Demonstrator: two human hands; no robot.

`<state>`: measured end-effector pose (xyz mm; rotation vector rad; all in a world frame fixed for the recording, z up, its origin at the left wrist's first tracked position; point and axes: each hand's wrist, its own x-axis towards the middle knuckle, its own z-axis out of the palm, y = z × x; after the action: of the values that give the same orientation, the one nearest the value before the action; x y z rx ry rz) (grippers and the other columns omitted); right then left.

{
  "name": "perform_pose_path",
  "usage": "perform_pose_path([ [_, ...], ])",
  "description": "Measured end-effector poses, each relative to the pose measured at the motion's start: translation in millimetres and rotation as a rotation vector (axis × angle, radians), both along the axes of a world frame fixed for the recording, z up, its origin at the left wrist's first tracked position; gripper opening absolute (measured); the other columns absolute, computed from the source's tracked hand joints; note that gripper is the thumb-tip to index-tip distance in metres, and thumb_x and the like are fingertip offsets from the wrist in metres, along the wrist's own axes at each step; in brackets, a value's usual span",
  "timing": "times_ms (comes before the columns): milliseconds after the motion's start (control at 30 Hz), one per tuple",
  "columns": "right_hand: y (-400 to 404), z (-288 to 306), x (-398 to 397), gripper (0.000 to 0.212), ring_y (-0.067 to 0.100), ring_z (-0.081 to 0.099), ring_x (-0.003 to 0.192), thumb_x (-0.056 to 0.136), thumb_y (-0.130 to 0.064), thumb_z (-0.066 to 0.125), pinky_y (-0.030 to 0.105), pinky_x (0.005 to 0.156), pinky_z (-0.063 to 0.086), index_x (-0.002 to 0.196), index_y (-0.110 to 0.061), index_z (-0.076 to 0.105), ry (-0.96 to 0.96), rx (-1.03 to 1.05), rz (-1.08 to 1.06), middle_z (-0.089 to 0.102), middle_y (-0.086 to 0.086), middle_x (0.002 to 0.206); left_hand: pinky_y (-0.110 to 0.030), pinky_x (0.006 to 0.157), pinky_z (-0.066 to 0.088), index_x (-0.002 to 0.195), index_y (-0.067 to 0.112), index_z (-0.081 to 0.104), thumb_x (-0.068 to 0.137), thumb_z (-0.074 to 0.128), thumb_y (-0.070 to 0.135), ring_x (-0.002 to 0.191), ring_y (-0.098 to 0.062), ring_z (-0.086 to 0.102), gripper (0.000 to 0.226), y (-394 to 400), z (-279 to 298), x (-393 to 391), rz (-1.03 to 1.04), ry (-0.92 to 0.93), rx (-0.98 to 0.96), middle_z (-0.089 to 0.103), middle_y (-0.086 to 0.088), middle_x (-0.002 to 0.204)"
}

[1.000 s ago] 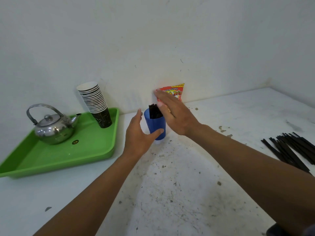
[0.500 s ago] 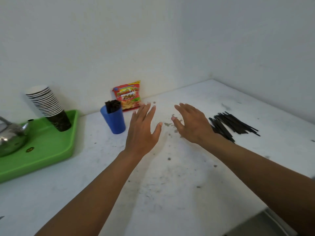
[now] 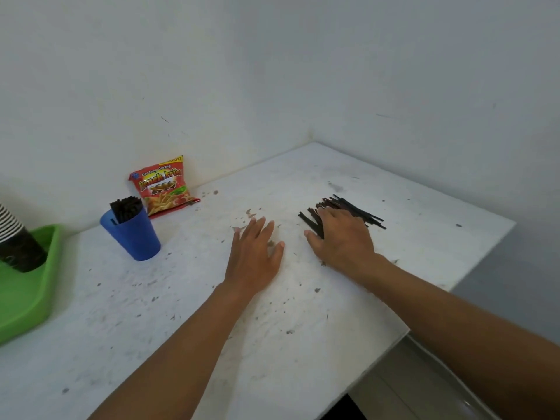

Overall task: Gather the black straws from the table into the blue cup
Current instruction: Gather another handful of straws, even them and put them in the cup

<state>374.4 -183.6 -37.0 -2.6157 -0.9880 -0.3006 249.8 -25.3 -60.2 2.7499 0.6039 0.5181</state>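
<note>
White plaster walls meet in a corner behind a white, scuffed and speckled table top (image 3: pixel 303 298), whose right edge drops off to a grey floor. On it, toward the right, lies a loose pile of thin black plastic straws (image 3: pixel 357 209), flat on the surface, their long axes running roughly from near left to far right. The right hand (image 3: pixel 341 237) lies palm down on the near end of the pile, fingers close together and curved over the straws; whether any are gripped cannot be told. The left hand (image 3: pixel 254 253) rests flat just beside it, fingers spread, holding nothing. Well apart to the left stands a blue plastic cup (image 3: pixel 133 234) with a bundle of black straws upright inside, before a red snack bag (image 3: pixel 162 186) and beside a green plastic tray (image 3: pixel 27 295).
</note>
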Motion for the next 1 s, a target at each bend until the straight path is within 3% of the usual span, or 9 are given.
perform_pose_path([
  [167,0.7,-5.5,-2.2,0.044,0.025,0.058,0.115,0.095,-0.046,0.050,0.041,0.097,0.042,0.127,-0.017,0.060,0.015,-0.024,-0.006,0.067,0.000,0.121,-0.049,0.126,0.000,0.160,0.024,0.031,0.104,0.036,0.053,0.159,-0.018,0.008,0.063,0.9,-2.7,-1.1,0.027,0.122,-0.061,0.017,0.001,0.172],
  [333,0.4,-7.6,-2.9,0.031,0.025,0.062,0.109,0.097,-0.031,0.056,0.037,0.088,0.047,0.122,-0.016,0.066,0.015,0.062,0.088,0.068,0.000,0.120,-0.048,0.126,-0.001,0.158,0.024,0.034,0.105,0.033,0.055,0.159,-0.018,0.009,0.062,1.3,-1.3,-2.1,0.028,0.163,-0.063,0.019,0.000,0.171],
  [433,-0.5,-7.6,-3.0,0.035,0.026,0.054,0.119,0.094,-0.038,0.057,0.040,0.094,0.044,0.116,-0.013,0.066,-0.027,0.046,0.004,0.065,0.004,0.121,-0.047,0.126,-0.002,0.159,0.024,0.033,0.105,0.031,0.055,0.159,-0.018,0.008,0.062,0.7,-2.0,-3.1,0.024,0.171,-0.045,0.018,0.000,0.171],
  [600,2.2,-1.5,-0.7,0.029,0.026,0.061,0.102,0.096,-0.039,0.055,0.036,0.080,0.049,0.109,-0.015,0.065,0.055,0.011,-0.002,0.070,0.004,0.104,-0.047,0.127,-0.001,0.160,0.024,0.030,0.105,0.028,0.055,0.159,-0.017,0.007,0.064,-0.5,-2.1,-3.6,0.025,0.181,-0.020,0.016,0.000,0.172],
  [700,7.9,6.1,1.9,0.031,0.027,0.057,0.113,0.095,-0.033,0.058,0.037,0.086,0.050,0.121,-0.015,0.063,0.119,0.018,0.029,0.066,0.005,0.116,-0.047,0.127,-0.001,0.161,0.024,0.029,0.105,0.027,0.056,0.159,-0.018,0.006,0.065,-0.3,-1.6,-3.6,0.015,0.199,-0.015,0.014,0.000,0.172],
  [800,12.6,11.5,6.5,0.038,0.029,0.052,0.118,0.094,-0.038,0.060,0.039,0.091,0.048,0.123,-0.014,0.062,0.134,-0.038,-0.030,0.062,0.007,0.122,-0.046,0.127,-0.001,0.161,0.024,0.027,0.105,0.026,0.057,0.159,-0.017,0.005,0.066,0.2,-1.6,-3.9,0.012,0.205,-0.020,0.014,0.000,0.172],
  [933,19.2,19.8,8.6,0.011,0.029,0.061,0.093,0.093,-0.024,0.060,0.031,0.066,0.043,0.092,-0.013,0.059,0.210,-0.077,-0.032,0.062,0.005,0.095,-0.046,0.127,-0.001,0.161,0.023,0.028,0.105,0.027,0.057,0.159,-0.017,0.006,0.065,0.9,-2.1,-4.3,0.006,0.194,-0.019,0.015,-0.001,0.172],
  [1000,25.3,28.4,9.3,0.021,0.029,0.056,0.082,0.087,-0.011,0.060,0.031,0.062,0.039,0.074,-0.014,0.044,0.223,-0.122,-0.032,0.050,0.005,0.080,-0.046,0.128,0.000,0.160,0.023,0.028,0.104,0.027,0.058,0.159,-0.017,0.006,0.066,0.7,-2.0,-4.4,0.006,0.192,-0.017,0.015,-0.001,0.172],
])
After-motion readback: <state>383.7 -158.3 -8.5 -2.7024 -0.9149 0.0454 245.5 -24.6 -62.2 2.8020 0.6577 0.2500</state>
